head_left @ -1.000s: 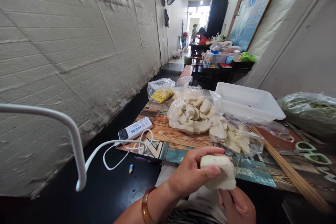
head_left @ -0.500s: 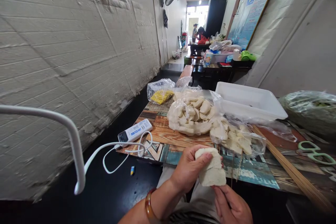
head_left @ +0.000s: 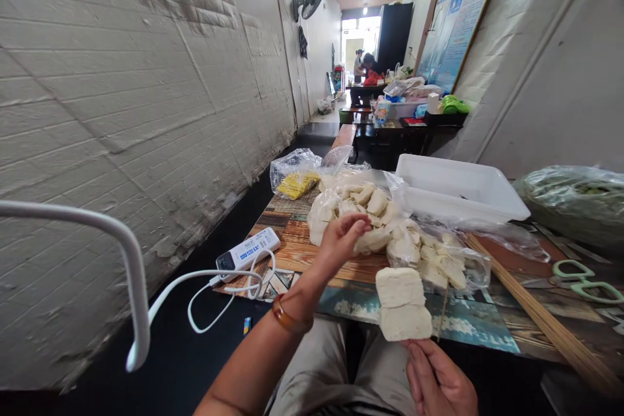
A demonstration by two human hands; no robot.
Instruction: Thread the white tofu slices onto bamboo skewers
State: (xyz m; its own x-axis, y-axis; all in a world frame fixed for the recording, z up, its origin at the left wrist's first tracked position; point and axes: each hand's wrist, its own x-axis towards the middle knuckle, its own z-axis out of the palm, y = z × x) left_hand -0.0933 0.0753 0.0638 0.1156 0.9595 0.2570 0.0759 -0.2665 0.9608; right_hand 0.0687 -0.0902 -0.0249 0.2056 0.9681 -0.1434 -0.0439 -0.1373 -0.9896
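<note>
My right hand [head_left: 436,377] is closed low at the table's front edge, pinching the lower end of a skewer mostly hidden by the fingers. Two pale, flat, off-white slices [head_left: 403,305], like bean curd or dough, sit one above the other on it. My left hand [head_left: 344,237] reaches over the clear plastic bag of similar pale pieces [head_left: 377,198]. Its thumb and fingers are partly spread, and nothing shows in them. Beside that bag, a second plastic bag [head_left: 439,260] holds flatter pale slices.
Thin wooden skewers [head_left: 531,299] lie in a bundle at right, near green-handled scissors [head_left: 580,279]. Behind are a white plastic tray [head_left: 463,188] and a bulky wrapped bag [head_left: 575,198]. A white power bank [head_left: 248,250] with its cable and a bag with yellow contents [head_left: 297,183] are left.
My left hand has let go of the pale slices and moved forward to the bag of pieces. My right hand still holds the skewer, shifted slightly right.
</note>
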